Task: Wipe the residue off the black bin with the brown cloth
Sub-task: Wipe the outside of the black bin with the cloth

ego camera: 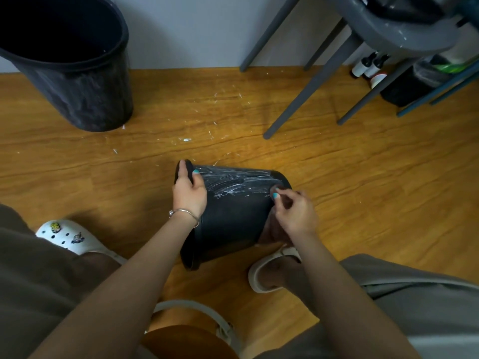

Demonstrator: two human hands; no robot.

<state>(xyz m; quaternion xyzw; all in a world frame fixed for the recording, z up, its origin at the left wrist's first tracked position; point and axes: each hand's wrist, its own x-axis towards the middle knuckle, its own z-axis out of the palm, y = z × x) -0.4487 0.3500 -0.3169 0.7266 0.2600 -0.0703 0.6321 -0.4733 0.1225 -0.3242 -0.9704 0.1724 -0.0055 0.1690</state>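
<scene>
Black plastic, the small bin (233, 216) lies on its side on the wooden floor (363, 190) between the person's feet, its upper side smeared with white residue (238, 183). The left hand (188, 193) grips the bin's rim, fingers curled over the edge. The right hand (293, 213) pinches the brown cloth (272, 229) against the bin's far end. A larger bin (77, 73) stands well apart near the wall
</scene>
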